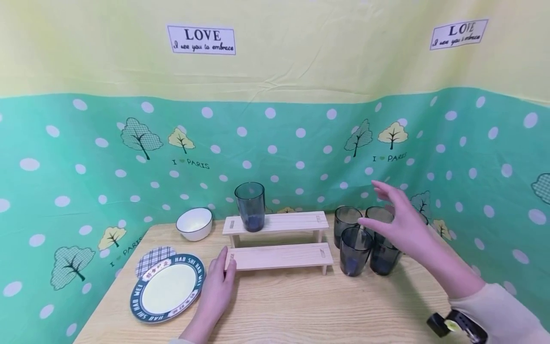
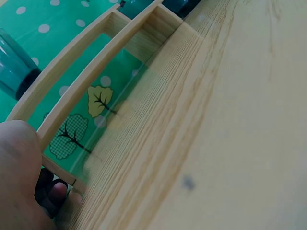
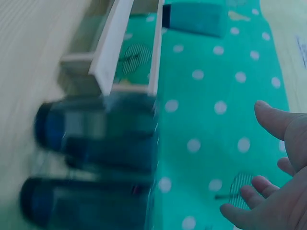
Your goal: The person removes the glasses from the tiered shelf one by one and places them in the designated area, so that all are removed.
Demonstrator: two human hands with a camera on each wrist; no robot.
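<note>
A two-tier wooden stand sits mid-table. My left hand holds the left end of its lower tier; in the left wrist view the thumb lies at that end, with fingertips showing past the end leg. On the upper tier, towards the left, a dark tinted glass stands upright. Several more such glasses are grouped right of the stand. My right hand hovers above this group, fingers spread and thumb apart, nothing between them. That same hand appears at the lower right of the right wrist view, away from the glasses.
Left of the stand, a white bowl stands near the back. A plate with a dark patterned rim lies in front of it, partly over a checked round mat. Printed cloth hangs behind and beside the wooden table.
</note>
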